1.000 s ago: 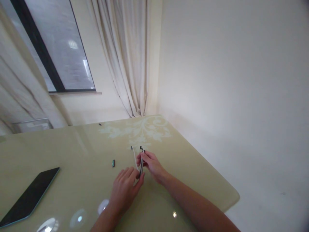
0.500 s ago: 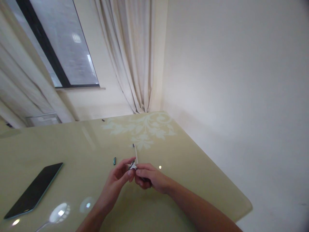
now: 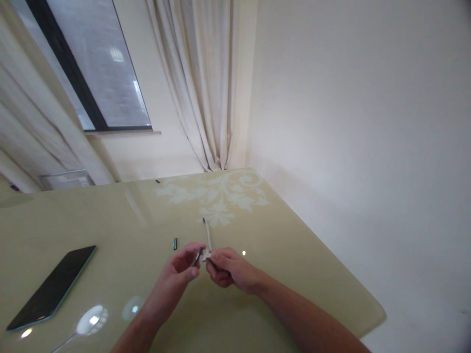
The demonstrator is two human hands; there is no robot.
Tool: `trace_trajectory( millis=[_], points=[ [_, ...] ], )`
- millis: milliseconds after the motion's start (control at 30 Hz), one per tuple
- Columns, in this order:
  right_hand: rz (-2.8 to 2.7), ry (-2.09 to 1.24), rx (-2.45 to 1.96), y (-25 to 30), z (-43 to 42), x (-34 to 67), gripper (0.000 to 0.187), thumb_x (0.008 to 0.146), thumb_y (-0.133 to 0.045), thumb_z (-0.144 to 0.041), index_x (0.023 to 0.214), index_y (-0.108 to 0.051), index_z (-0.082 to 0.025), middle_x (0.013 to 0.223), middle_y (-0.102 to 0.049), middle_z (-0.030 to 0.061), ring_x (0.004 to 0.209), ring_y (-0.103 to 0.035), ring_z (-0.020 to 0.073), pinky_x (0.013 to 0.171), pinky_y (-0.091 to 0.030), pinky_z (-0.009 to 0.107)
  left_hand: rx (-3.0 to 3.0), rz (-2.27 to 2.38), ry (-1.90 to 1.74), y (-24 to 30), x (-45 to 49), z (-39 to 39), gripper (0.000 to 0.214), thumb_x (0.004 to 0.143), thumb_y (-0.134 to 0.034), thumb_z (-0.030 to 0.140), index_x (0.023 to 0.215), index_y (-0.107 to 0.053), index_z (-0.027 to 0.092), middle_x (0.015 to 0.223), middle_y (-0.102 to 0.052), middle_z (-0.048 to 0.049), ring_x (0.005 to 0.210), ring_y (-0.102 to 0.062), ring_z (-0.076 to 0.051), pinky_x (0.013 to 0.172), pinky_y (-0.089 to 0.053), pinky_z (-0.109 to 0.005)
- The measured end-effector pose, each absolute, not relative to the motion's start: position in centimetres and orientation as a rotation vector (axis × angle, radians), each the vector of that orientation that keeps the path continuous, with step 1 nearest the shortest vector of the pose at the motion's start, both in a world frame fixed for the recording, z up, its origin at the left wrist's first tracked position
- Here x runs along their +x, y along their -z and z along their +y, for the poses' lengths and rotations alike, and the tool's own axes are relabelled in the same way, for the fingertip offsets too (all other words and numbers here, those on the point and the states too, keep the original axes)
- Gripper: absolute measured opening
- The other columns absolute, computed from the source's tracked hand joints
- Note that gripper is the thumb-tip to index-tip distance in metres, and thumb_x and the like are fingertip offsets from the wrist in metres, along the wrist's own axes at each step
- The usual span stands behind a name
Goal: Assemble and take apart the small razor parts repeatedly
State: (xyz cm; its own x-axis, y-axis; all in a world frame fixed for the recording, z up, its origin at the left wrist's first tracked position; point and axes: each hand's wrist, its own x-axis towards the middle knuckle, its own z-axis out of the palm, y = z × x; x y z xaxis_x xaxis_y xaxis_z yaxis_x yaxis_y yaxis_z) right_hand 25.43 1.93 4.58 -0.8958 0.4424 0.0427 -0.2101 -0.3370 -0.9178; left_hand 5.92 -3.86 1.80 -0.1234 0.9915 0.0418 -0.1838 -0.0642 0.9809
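Between the thumb and fingers of my left hand (image 3: 182, 264) is a small dark, narrow bar (image 3: 197, 257) that looks like a razor blade cartridge. My right hand (image 3: 230, 268) is closed on what looks like a razor handle (image 3: 206, 256), its pale, forked head facing the cartridge. My fingers hide most of the handle. The two pieces are very close; I cannot tell whether they touch. Beyond my fingers extends a slim pale rod (image 3: 208, 235) with a dark tip; whether it joins the held handle is hidden. Left of it lies another small dark cartridge with a green strip (image 3: 175, 243).
A dark tablet or phone (image 3: 53, 287) lies at the left on the glossy table (image 3: 301, 279). A tiny dark piece (image 3: 157, 181) sits near the far edge. A wall (image 3: 360, 147) borders the right side, and curtains (image 3: 209, 83) hang behind.
My left fingers have drawn slightly left with the dark cartridge, turning it more edge-on. A gap shows between my left thumb and right hand. The things on the table stay put.
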Motion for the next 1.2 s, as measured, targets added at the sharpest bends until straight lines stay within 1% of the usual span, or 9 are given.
trace_trajectory(
  millis=[100,200,300,433,533,633,833,1033,1200],
  points=[
    [-1.453,-2.248,-0.253,-4.1,2.6,25.3,0.073,0.086,-0.044,-0.089,0.062,-0.044,-0.021,0.049,-0.022,-0.0116,0.042,-0.015,0.0057,0.042,-0.008,0.026,1.048,1.163,-1.485,-1.6,5.7,-3.7,0.057,0.059,-0.095,0.051,0.107,-0.080,0.026,0.103,-0.074,-0.0069,0.085,-0.064,-0.020,0.078,-0.052,-0.031],
    [-1.292,-2.194,-0.330,-4.1,4.1,25.7,0.076,0.079,-0.045,-0.095,0.060,-0.037,-0.023,0.048,-0.018,-0.0129,0.041,-0.011,0.0051,0.040,-0.005,0.025,1.228,1.311,-1.444,-1.9,5.7,-3.6,0.050,0.068,-0.091,0.043,0.113,-0.077,0.025,0.094,-0.071,-0.0032,0.075,-0.058,-0.015,0.071,-0.048,-0.027],
    [-1.113,-2.074,-0.420,-4.5,6.0,26.7,0.076,0.079,-0.046,-0.096,0.059,-0.031,-0.023,0.047,-0.016,-0.0131,0.040,-0.007,0.0049,0.039,-0.004,0.024,1.524,1.512,-1.356,-2.5,6.5,-3.1,0.044,0.072,-0.087,0.038,0.113,-0.075,0.025,0.088,-0.068,-0.0006,0.067,-0.052,-0.014,0.065,-0.044,-0.026],
    [-0.938,-1.942,-0.449,-5.2,8.1,28.4,0.075,0.081,-0.053,-0.091,0.059,-0.029,-0.023,0.047,-0.016,-0.0129,0.040,-0.006,0.0044,0.038,-0.004,0.022,1.879,1.705,-1.181,-3.4,9.0,-1.0,0.039,0.074,-0.085,0.038,0.110,-0.076,0.024,0.094,-0.071,-0.0023,0.076,-0.058,-0.019,0.076,-0.049,-0.032],
    [-0.882,-1.877,-0.424,-5.5,8.9,29.5,0.074,0.082,-0.058,-0.086,0.059,-0.030,-0.022,0.048,-0.016,-0.0129,0.041,-0.005,0.0041,0.038,-0.004,0.021,2.045,1.837,-0.834,-3.9,11.1,2.0,0.035,0.076,-0.084,0.035,0.108,-0.077,0.023,0.099,-0.074,-0.0047,0.094,-0.064,-0.024,0.090,-0.048,-0.036],
    [-0.846,-1.835,-0.446,-5.6,9.4,30.1,0.073,0.085,-0.057,-0.084,0.059,-0.029,-0.022,0.048,-0.015,-0.0126,0.041,-0.005,0.0045,0.037,-0.005,0.021,2.040,1.894,-0.688,-3.9,12.6,5.5,0.033,0.073,-0.087,0.030,0.104,-0.079,0.024,0.102,-0.076,-0.0049,0.108,-0.065,-0.027,0.096,-0.045,-0.037],
    [-0.792,-1.800,-0.465,-5.5,10.0,30.5,0.072,0.083,-0.059,-0.084,0.060,-0.028,-0.023,0.047,-0.015,-0.0129,0.040,-0.005,0.0048,0.036,-0.006,0.021,1.897,1.923,-0.543,-3.1,13.1,10.7,0.037,0.066,-0.087,0.022,0.102,-0.080,0.023,0.092,-0.080,-0.0019,0.087,-0.073,-0.021,0.077,-0.049,-0.028],
    [-0.787,-1.796,-0.414,-5.2,10.1,30.5,0.072,0.082,-0.061,-0.083,0.059,-0.028,-0.023,0.047,-0.017,-0.0127,0.041,-0.005,0.0049,0.036,-0.006,0.021,1.820,1.924,-0.543,-2.0,13.2,12.5,0.038,0.070,-0.085,0.027,0.106,-0.078,0.019,0.091,-0.080,-0.0039,0.086,-0.075,-0.021,0.072,-0.049,-0.026],
    [-0.794,-1.802,-0.432,-5.3,10.0,30.3,0.073,0.082,-0.060,-0.084,0.059,-0.028,-0.023,0.047,-0.018,-0.0128,0.041,-0.006,0.0050,0.036,-0.006,0.022,1.839,1.903,-0.571,-1.6,13.7,12.4,0.045,0.071,-0.084,0.029,0.114,-0.076,0.018,0.085,-0.079,-0.0024,0.079,-0.073,-0.019,0.069,-0.049,-0.026]
  ],
)
